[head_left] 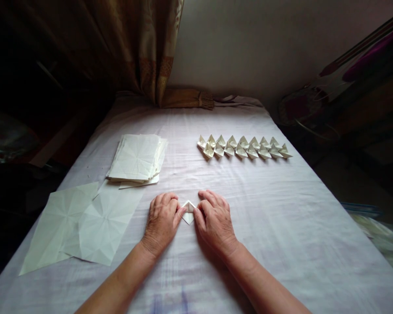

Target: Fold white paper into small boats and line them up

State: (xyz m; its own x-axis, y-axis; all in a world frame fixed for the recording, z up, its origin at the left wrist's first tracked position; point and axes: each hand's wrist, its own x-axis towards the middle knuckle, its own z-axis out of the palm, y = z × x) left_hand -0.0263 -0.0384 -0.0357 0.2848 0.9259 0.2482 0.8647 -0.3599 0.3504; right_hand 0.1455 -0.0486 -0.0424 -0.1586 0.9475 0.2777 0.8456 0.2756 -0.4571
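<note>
Between my hands, at the middle of the cloth-covered surface, is a small folded paper piece, diamond-shaped with a pocket-like fold near its top. My left hand pinches its left corner between thumb and curled fingers. At the right corner, the thumb and index finger of my right hand grip it, the other fingers bent on the cloth. To the left lie two creased paper sheets, overlapping. Beyond them stands a stack of creased paper squares. Two rows of folded paper boats sit at the far right.
A pale wrinkled cloth covers the surface. A brown curtain hangs at the back left, and a fringed brown fabric lies along the far edge. Beyond the right edge is a clear plastic bag. Both sides are dark.
</note>
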